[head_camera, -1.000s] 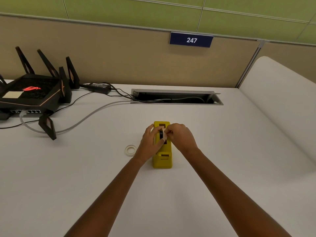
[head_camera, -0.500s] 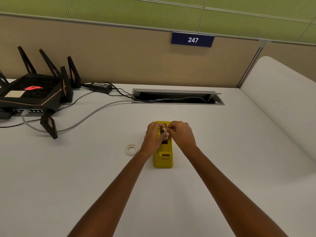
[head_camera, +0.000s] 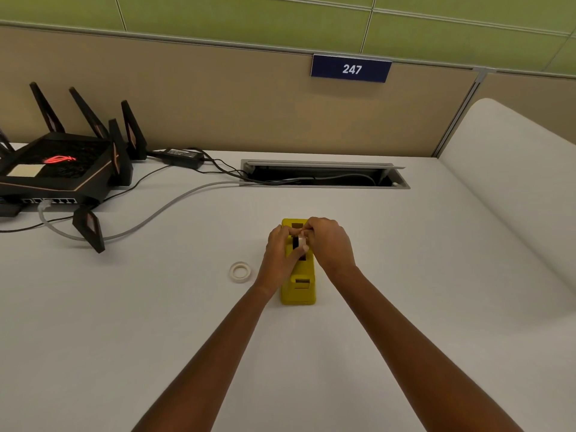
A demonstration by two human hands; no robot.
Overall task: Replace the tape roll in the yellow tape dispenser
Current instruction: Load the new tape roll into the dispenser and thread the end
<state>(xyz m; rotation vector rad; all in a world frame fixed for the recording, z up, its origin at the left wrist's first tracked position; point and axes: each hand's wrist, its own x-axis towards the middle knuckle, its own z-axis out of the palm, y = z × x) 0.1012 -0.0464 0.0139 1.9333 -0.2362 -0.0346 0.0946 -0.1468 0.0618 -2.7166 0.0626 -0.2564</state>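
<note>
The yellow tape dispenser [head_camera: 298,288] stands lengthwise on the white desk, its near end toward me. Both hands meet over its middle slot. My left hand [head_camera: 278,255] wraps the dispenser's left side, thumb pressed on a whitish tape roll [head_camera: 301,241] that sits on edge in the slot. My right hand [head_camera: 329,241] pinches the same roll from the right and above. A second, thin whitish tape roll [head_camera: 240,271] lies flat on the desk just left of my left wrist.
A black router [head_camera: 59,169] with tall antennas sits at the far left, with a grey cable [head_camera: 149,218] and a black power brick [head_camera: 184,155] trailing to an open cable tray [head_camera: 324,176] in the desk. A padded white partition [head_camera: 514,182] borders the right side.
Both hands stayed over the dispenser slot; fingers shifted slightly around the roll, which now sits a little more exposed between the thumbs. The spare roll has not moved.
</note>
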